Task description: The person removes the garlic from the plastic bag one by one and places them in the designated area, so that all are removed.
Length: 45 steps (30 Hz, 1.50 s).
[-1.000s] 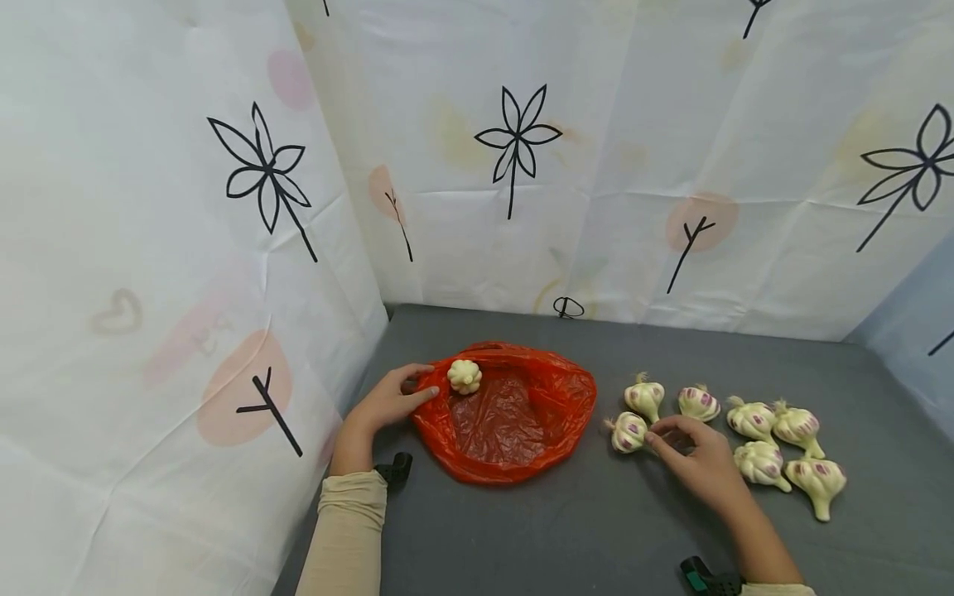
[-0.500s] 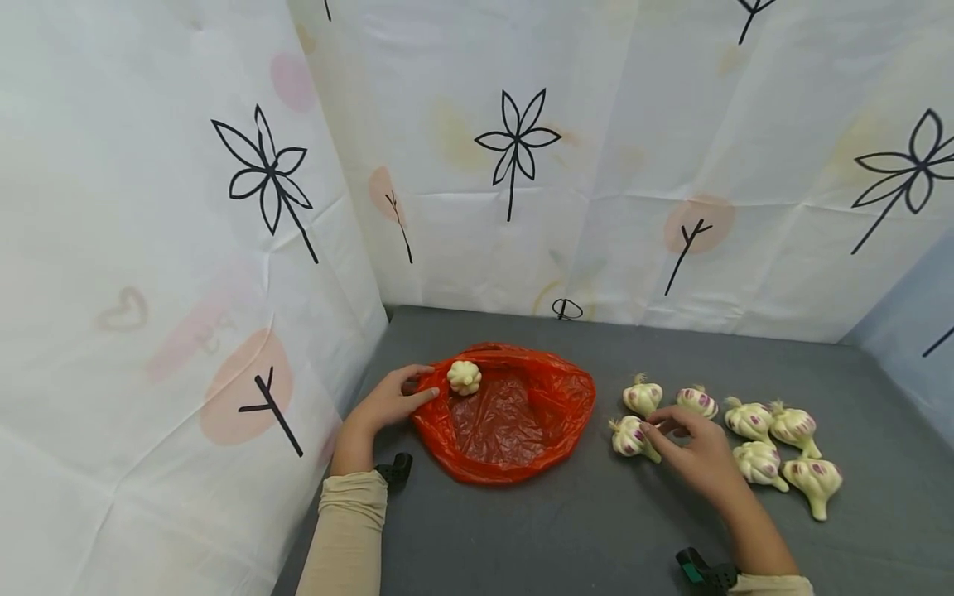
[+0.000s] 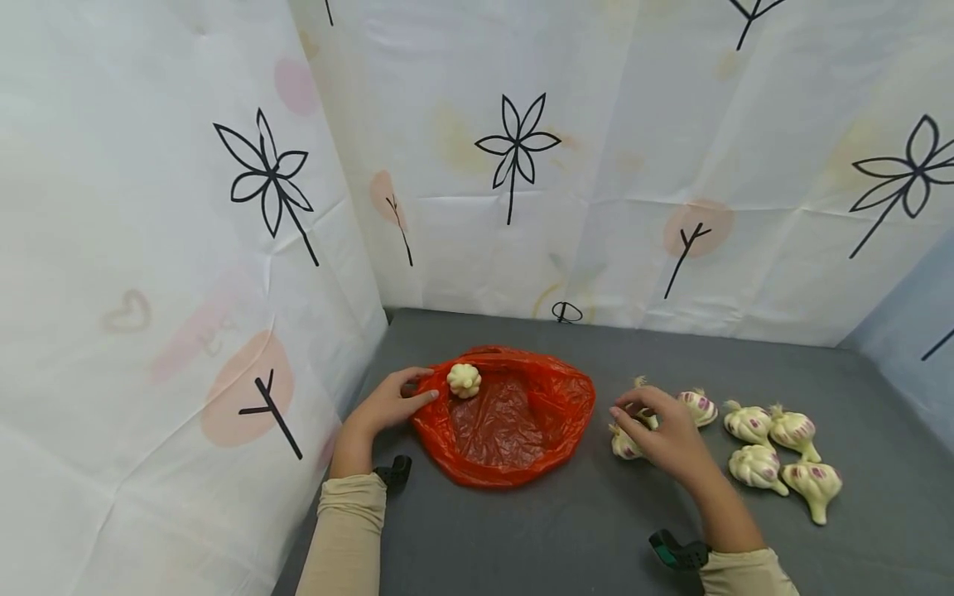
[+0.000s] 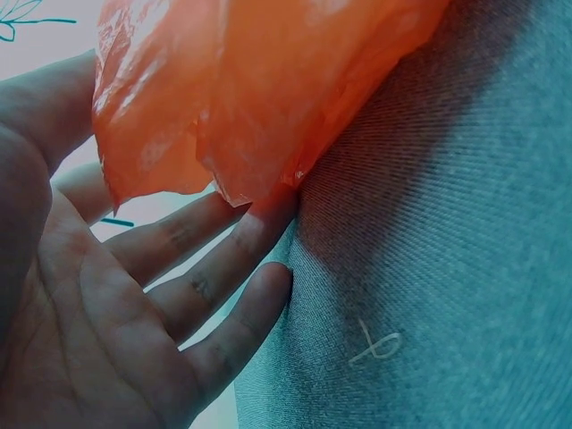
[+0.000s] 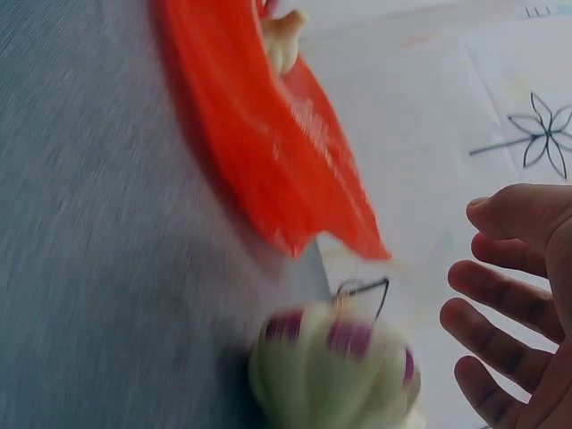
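A red plastic bag [image 3: 503, 476] lies with its mouth spread on the grey table, and a pale garlic bulb [image 3: 464, 380] rests inside near its left rim. My left hand [image 3: 387, 406] holds that rim, with the thumb and index fingertips hidden behind the film in the left wrist view and other fingers [image 4: 210, 286] outside it. To the right of the bag, my right hand [image 3: 663, 434] hovers over two garlic bulbs, partly hiding them. Its fingers are loosely bent with nothing between them. The nearer garlic bulb [image 5: 335, 371] stands beside these fingers in the right wrist view.
Several more purple-marked garlic bulbs [image 3: 758, 468] lie in a cluster at the right, and another garlic bulb [image 3: 699, 407] sits just behind the right hand. A white patterned cloth [image 3: 596, 248] hangs along the table's back and left side.
My right hand has come away from the stem of the nearest garlic bulb and moved left and up over it. The bulb shifted slightly earlier. My left hand and the bag stay put.
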Available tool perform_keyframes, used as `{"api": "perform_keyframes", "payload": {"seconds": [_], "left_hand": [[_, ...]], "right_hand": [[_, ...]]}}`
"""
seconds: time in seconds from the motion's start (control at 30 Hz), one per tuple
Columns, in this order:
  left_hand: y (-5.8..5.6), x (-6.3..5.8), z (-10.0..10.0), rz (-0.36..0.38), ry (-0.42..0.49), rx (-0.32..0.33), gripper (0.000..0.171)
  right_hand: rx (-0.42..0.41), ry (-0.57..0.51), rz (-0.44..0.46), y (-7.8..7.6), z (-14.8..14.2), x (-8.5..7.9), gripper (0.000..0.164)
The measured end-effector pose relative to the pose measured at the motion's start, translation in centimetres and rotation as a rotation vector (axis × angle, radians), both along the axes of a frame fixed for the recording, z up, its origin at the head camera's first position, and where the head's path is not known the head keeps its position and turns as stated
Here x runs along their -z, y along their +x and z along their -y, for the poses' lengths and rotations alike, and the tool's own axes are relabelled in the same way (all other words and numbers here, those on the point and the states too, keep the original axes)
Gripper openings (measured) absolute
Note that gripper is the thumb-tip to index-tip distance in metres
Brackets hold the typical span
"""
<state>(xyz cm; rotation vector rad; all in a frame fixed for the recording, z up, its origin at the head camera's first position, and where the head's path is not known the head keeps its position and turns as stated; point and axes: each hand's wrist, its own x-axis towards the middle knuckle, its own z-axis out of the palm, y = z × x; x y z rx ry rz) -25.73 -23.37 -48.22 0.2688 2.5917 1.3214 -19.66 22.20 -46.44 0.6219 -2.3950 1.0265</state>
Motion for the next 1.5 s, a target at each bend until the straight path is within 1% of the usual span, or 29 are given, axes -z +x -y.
{"api": "perform_keyframes", "payload": {"seconds": [0.2,0.33,0.47,0.7,0.97,1.1,1.2,1.33,1.5], "left_hand": [[0.1,0.0,0.0,0.003,-0.003,-0.002,0.055],[0.1,0.0,0.0,-0.002,0.006,0.000,0.055],[0.1,0.0,0.1,-0.001,0.014,0.003,0.056],[0.0,0.1,0.1,-0.002,0.013,0.003,0.057],[0.0,0.1,0.1,-0.003,0.014,0.001,0.057],[0.0,0.2,0.2,-0.001,0.015,0.006,0.057],[-0.1,0.4,0.2,-0.003,0.017,0.014,0.058],[-0.2,0.5,0.3,-0.006,0.028,0.013,0.058],[-0.1,0.3,0.3,-0.006,0.038,0.013,0.057]], "right_hand": [[-0.034,0.005,0.018,-0.8,2.5,-0.6,0.017],[-0.085,0.003,0.009,-1.4,4.1,-0.9,0.015],[-0.136,-0.023,0.016,-2.1,5.5,-1.3,0.014],[-0.180,-0.050,0.079,-2.9,7.9,-1.6,0.011],[-0.216,-0.083,0.178,-3.3,10.7,-2.1,0.013],[-0.249,-0.093,0.191,-3.5,12.1,-2.2,0.015],[-0.258,-0.092,0.191,-3.6,13.1,-2.3,0.016],[-0.248,-0.076,0.211,-3.8,14.4,-2.5,0.018],[-0.233,-0.064,0.241,-4.3,15.9,-2.5,0.021]]}}
